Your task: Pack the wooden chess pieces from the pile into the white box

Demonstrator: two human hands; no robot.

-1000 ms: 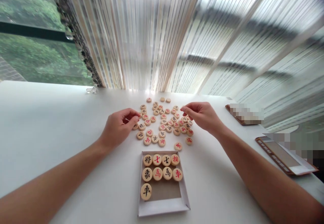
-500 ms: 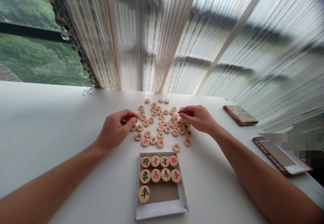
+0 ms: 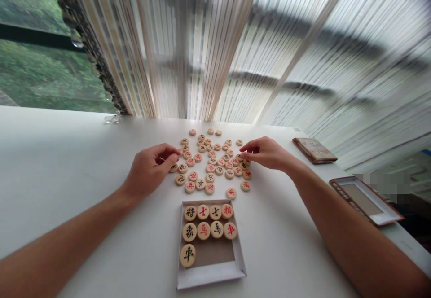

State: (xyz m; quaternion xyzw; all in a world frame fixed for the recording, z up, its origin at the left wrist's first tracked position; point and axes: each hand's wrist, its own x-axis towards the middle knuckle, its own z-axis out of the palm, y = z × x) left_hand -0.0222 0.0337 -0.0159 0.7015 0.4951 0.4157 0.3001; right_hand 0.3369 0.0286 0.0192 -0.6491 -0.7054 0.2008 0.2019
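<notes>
Many round wooden xiangqi pieces (image 3: 212, 154) with red or black characters lie scattered on the white table. My left hand (image 3: 151, 168) is at the left edge of the pieces, its fingers curled and the thumb close to the fingertips. A red-marked piece (image 3: 180, 152) shows right at those fingertips; whether it is gripped I cannot tell. Over the right edge of the spread is my right hand (image 3: 266, 154), index finger and thumb apart above a black-marked piece (image 3: 239, 157). Nearest me stands a shallow white box (image 3: 212, 276) with two full rows of larger pieces and one black piece (image 3: 187, 256) at the left of the third row.
To the right lie a closed decorated box (image 3: 314, 150) and an open brown-edged case or lid (image 3: 365, 200) by the table edge. A striped string curtain (image 3: 202, 64) hangs behind the table. Clear beads (image 3: 112, 118) rest at the back left.
The view has shifted slightly, so everything sits a little further left. My right thumb and index finger have parted somewhat, and a piece beyond them shows fully. The boxed pieces are unchanged.
</notes>
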